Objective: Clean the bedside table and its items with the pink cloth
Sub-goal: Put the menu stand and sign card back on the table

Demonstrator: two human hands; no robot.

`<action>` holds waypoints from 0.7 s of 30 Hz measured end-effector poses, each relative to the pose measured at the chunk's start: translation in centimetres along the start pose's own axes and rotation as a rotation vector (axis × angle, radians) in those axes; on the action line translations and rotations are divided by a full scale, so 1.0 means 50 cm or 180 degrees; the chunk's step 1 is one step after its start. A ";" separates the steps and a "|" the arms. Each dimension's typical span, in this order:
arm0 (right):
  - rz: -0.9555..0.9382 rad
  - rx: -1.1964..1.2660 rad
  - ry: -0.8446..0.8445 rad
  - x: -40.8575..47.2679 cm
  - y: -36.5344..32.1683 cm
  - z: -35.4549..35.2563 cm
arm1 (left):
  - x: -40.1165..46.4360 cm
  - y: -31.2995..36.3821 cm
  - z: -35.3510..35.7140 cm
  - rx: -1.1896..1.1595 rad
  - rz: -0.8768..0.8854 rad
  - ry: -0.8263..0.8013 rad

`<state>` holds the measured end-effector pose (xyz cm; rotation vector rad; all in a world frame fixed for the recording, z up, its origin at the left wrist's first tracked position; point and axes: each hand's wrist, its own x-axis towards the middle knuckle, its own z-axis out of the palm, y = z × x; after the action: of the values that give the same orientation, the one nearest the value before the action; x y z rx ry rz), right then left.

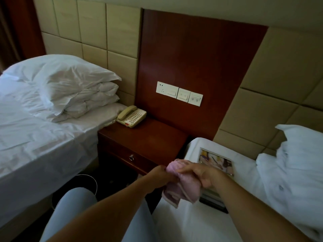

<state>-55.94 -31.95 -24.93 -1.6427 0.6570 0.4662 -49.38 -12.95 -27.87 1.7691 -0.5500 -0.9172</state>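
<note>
A dark red wooden bedside table [153, 137] stands between two beds, with a beige telephone [131, 116] at its back left corner. The rest of its top is bare. In front of the table's right corner, both hands grip a bunched pink cloth [181, 187]. My left hand [162, 177] holds its left side. On the cloth's upper right part my right hand [201, 173] is closed. A framed picture [216, 161] lies flat on the right bed, partly hidden behind my right hand and the cloth.
The left bed [35, 133] carries stacked white pillows [73, 88]. White bedding [293, 165] lies on the right bed. A switch and socket panel [179, 93] sits on the wooden wall panel above the table. A dark bin [78, 186] stands on the floor. The table drawer has a ring pull [131, 157].
</note>
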 end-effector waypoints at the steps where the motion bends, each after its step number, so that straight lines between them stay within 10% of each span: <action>1: 0.0148 -0.0067 0.0037 -0.018 0.018 -0.010 | -0.006 -0.001 0.021 -0.0083 -0.0051 0.0014; 21: 0.0349 -0.2177 0.1231 -0.119 0.398 -0.154 | 0.006 -0.051 0.356 0.1125 -0.0940 -0.0641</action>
<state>-73.86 -40.42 -34.79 -2.3882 0.9423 0.4863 -63.46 -22.50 -33.65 2.1279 -0.6181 -1.2741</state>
